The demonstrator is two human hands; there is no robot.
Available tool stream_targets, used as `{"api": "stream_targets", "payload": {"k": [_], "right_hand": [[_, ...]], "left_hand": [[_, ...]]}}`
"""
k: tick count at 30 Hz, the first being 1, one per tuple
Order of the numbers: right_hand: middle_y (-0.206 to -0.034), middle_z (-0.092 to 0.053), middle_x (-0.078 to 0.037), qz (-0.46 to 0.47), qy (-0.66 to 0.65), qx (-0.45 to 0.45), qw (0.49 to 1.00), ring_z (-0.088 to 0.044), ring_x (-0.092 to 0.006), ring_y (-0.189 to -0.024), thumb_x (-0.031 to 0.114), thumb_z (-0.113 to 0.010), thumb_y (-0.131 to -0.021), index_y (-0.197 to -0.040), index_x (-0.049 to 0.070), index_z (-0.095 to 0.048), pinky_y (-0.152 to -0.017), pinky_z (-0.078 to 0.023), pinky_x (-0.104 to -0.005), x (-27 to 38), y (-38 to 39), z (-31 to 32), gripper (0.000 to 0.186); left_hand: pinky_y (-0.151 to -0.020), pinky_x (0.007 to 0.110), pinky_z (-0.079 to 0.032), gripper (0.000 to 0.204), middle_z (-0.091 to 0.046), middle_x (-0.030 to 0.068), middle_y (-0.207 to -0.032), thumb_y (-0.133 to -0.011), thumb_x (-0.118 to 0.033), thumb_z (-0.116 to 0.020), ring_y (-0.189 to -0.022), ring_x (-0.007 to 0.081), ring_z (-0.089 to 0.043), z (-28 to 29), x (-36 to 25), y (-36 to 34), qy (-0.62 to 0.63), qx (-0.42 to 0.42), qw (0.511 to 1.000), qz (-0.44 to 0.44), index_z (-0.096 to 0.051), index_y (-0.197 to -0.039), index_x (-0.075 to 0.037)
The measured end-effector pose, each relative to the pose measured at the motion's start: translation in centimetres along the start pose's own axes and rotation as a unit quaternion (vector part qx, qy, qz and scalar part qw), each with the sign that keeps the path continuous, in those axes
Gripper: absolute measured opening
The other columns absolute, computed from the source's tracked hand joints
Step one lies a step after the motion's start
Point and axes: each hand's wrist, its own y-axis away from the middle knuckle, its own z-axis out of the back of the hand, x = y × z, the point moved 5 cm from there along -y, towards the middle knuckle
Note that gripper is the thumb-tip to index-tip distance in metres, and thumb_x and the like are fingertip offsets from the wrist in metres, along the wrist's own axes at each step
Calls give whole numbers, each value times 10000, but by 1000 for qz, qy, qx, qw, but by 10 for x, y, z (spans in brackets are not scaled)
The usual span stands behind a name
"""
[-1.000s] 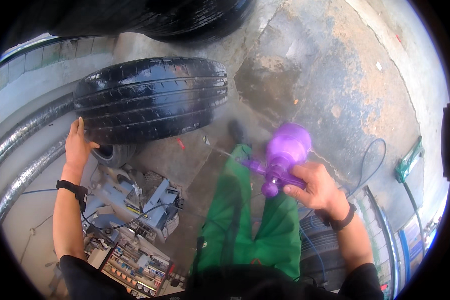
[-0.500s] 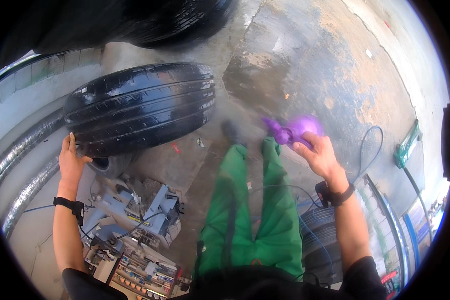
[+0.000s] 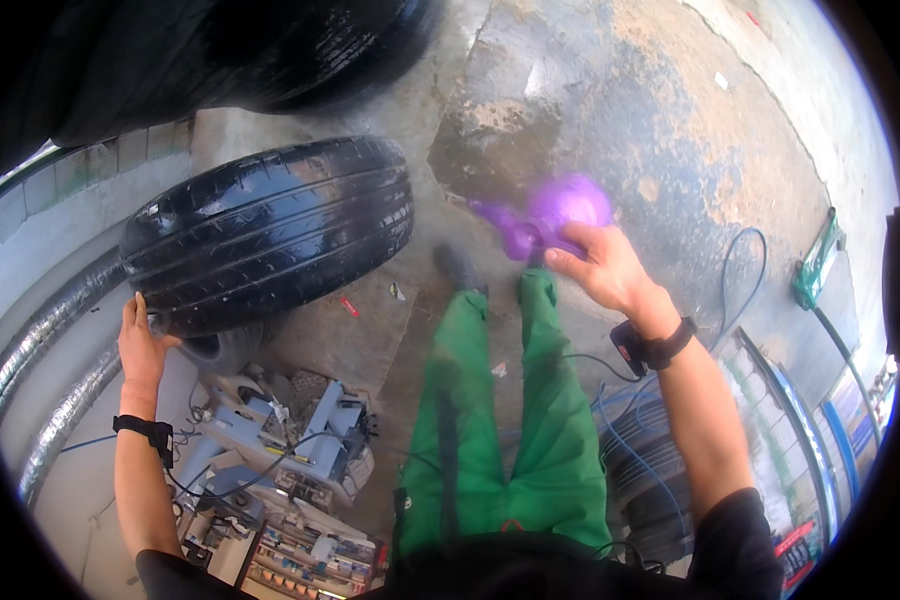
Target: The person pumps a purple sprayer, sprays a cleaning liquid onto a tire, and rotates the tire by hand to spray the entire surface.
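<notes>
A black, shiny wet tyre (image 3: 270,225) stands tilted at the left, just above another tyre (image 3: 220,345). My left hand (image 3: 145,345) grips its lower-left edge with the fingertips and thumb. My right hand (image 3: 600,265) is closed on a purple plastic pump sprayer (image 3: 573,200), whose nozzle points left toward the tyre; motion blurs the sprayer. My green-trousered legs show below it.
Large black tyres (image 3: 300,50) fill the top left. Foil-wrapped pipes (image 3: 60,430) run along the left wall, beside cluttered grey equipment (image 3: 310,440) and a parts tray (image 3: 310,555). A green floor jack (image 3: 818,265), hoses and tyres (image 3: 640,480) lie at the right.
My right hand and the sprayer have risen in the picture, farther from my body. The tyre and my left hand appear slightly farther left and lower, as the view has shifted.
</notes>
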Motion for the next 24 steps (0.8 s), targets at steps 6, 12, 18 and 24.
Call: {"api": "stream_targets", "payload": {"k": [6, 12, 18, 24], "right_hand": [[-794, -658, -241, 12, 47, 114, 992, -655, -454, -802, 403, -706, -929, -1034, 33, -683, -716, -494, -511, -11, 37, -19, 385], [-734, -603, -197, -45, -142, 18, 989, -518, -341, -666, 439, -693, -961, -946, 3, -672, -652, -452, -422, -23, 36, -17, 437], [-731, -625, -212, 52, 4, 55, 997, -617, -417, -714, 442, -706, -931, -943, 10, -649, -672, -469, -477, -22, 43, -36, 436], [-793, -661, -163, -79, -71, -39, 994, -637, -302, -757, 455, -682, -969, -989, 11, -660, -718, -488, -426, -84, 26, -21, 445]], "left_hand": [[-1043, 429, -531, 1088, -559, 202, -1426, -542, -44, -951, -1249, 407, -597, 2, 1, 1, -5, 4, 1000, 18, -447, -1502, 54], [-1042, 421, -534, 1094, -562, 194, -1428, -534, -53, -955, -1248, 398, -600, 1, -3, -1, -22, -1, 1000, 8, -452, -1500, 52], [-1045, 412, -535, 1095, -564, 189, -1429, -528, -46, -952, -1246, 389, -604, 4, -3, 1, -20, -2, 1000, 3, -459, -1502, 42], [-1043, 417, -538, 1092, -569, 186, -1425, -522, -46, -951, -1255, 387, -602, 4, -5, 3, -16, 8, 1000, 25, -469, -1499, 34]]}}
